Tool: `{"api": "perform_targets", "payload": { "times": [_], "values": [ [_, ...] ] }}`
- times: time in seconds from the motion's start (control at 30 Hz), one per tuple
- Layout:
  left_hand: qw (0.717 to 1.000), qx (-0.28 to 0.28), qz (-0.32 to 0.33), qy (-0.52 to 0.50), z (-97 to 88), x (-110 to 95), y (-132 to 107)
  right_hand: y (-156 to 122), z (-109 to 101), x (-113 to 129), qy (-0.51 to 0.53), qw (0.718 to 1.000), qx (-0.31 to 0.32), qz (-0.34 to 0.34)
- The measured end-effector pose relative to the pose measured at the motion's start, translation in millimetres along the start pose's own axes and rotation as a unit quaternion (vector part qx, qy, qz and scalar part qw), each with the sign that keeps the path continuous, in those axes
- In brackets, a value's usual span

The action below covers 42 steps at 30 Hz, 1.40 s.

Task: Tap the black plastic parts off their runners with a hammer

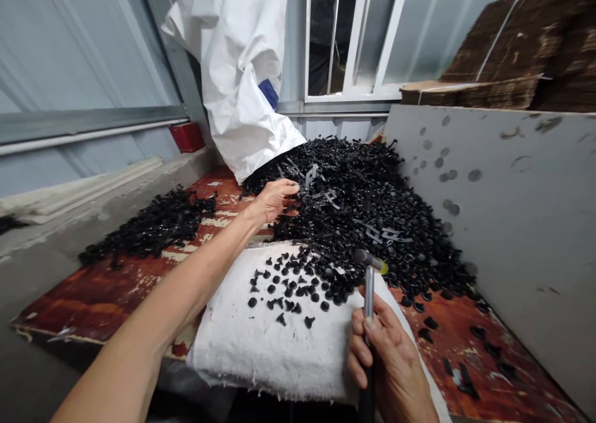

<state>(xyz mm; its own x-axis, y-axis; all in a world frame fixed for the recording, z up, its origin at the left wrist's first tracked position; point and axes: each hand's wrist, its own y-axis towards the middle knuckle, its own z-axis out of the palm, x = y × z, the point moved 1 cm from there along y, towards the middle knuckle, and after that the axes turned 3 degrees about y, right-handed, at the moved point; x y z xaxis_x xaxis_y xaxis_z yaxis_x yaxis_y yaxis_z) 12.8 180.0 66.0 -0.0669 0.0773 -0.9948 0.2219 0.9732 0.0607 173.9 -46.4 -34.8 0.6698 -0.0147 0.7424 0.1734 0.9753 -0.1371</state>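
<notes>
So, from the head cam, the left hand point(274, 200) was out toward the far side of a worn red-brown board point(100, 299), fingers loosely spread and a bit curled, right against the edge of a big heap of black plastic pieces point(358, 218). Most looked like little mushroom-headed plugs, with some flat strips mixed in. Nothing was visibly held in that hand, though the fingers partly hid what was under them.

The right hand point(388, 361) was wrapped tight around the shaft of a small hammer point(369, 286), down by the near right corner of a folded white cloth point(261, 342). The hammer's metal head, yellow at one end, sat up over the spot where the heap spilled onto the cloth. Couldn't tell if it was touching anything. A scatter of loose plugs point(284, 299) lay on the cloth, some with stems up.

A smaller black heap point(153, 224) sat near the board's left edge, and a few strays point(479, 342) dotted its right side. A white woven sack point(233, 69) hung at the far edge, its mouth in the big heap. A grey panel point(507, 193) with round dark marks stood along the right edge, with flattened cardboard point(493, 81) stacked behind it.
</notes>
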Motion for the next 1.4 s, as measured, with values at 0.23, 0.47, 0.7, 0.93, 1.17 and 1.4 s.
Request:
{"api": "perform_targets", "payload": {
  "times": [0.23,0.47,0.7,0.93,1.17,1.4],
  "values": [
    [0.991,0.028,0.078,0.103,5.5,2.7,-0.5,0.0,-3.2,0.7,-0.004,1.0,0.028,-0.002],
    [0.931,0.012,0.231,0.282,17.1,-8.0,-2.0,-0.3,1.0,2.2,0.013,1.0,0.007,-0.01],
    [0.967,0.009,0.2,0.156,31.4,-26.8,-24.7,-0.4,1.8,1.3,0.023,1.0,0.003,-0.017],
    [0.997,-0.02,0.066,0.029,18.1,-17.9,-83.9,-1.6,3.7,9.2,0.011,1.0,-0.004,-0.012],
    [0.991,0.066,-0.113,0.011,12.2,24.1,-187.3,-17.9,10.2,-5.0,-0.134,0.99,0.033,-0.038],
    [0.982,0.059,-0.172,-0.046,9.4,46.1,-221.8,-33.6,32.3,-29.8,-0.191,0.978,0.087,0.015]
  ]
}}
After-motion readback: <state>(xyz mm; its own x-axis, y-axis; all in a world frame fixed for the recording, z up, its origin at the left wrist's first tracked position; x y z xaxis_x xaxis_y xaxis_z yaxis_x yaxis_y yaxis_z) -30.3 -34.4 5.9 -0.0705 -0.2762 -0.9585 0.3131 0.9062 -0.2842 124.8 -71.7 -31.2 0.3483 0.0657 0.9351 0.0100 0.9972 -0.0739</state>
